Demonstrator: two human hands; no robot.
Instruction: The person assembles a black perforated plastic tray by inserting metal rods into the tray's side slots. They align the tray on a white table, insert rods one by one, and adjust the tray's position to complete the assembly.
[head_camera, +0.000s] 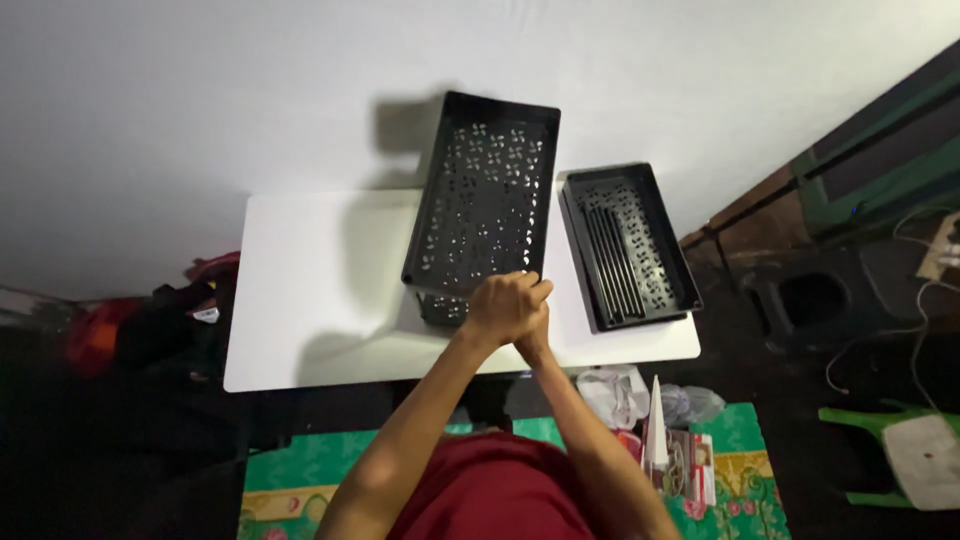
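Hands clasped: left hand (503, 306) covers right hand (533, 337), hiding crate (482, 195) near rim.

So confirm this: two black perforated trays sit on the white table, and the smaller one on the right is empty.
Not quite. The head view shows the smaller tray on the white table holds a bundle of dark rods, so it is not empty. The larger tray is there too.
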